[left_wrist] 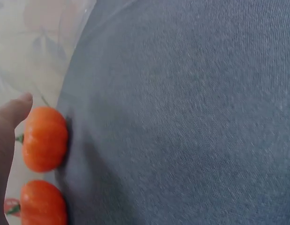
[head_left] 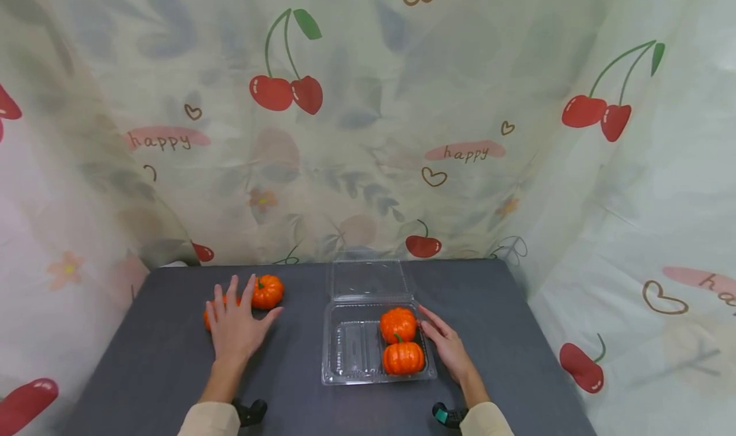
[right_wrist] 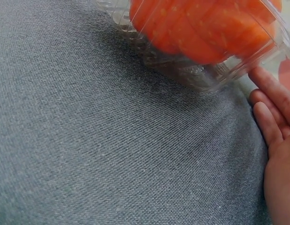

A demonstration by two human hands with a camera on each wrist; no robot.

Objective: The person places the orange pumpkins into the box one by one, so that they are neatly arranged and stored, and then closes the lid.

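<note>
My left hand [head_left: 238,330] is above the left part of the dark tabletop [head_left: 299,359], with the fingers spread and the thumb held apart. Under it is one orange pumpkin [head_left: 207,316], and because my fingers cover most of it, I can see only its left edge and a small piece between them. Whether I touch it, I cannot tell. Just beside, the farther pumpkin [head_left: 270,293] shows almost whole, only its left side is near my forefinger and partly covered. In the left wrist view I see a part of this hand at the edge, and the lower pumpkin there is cut off by the border. My right hand [head_left: 451,353] is at the right side of the clear plastic box [head_left: 347,350]; its fingers are extended, lying near one another, and the forefinger tip seems to meet the wall of the box, though the shiny plastic makes the contact hard to confirm. Inside the box, in its right half, the back pumpkin [head_left: 398,325] and the front pumpkin [head_left: 404,358] sit touching. From the right wrist they are blurred behind the plastic and cut by the top border. The lid [head_left: 368,279] is folded back behind the box, so transparent that its far edge is faint.
</note>
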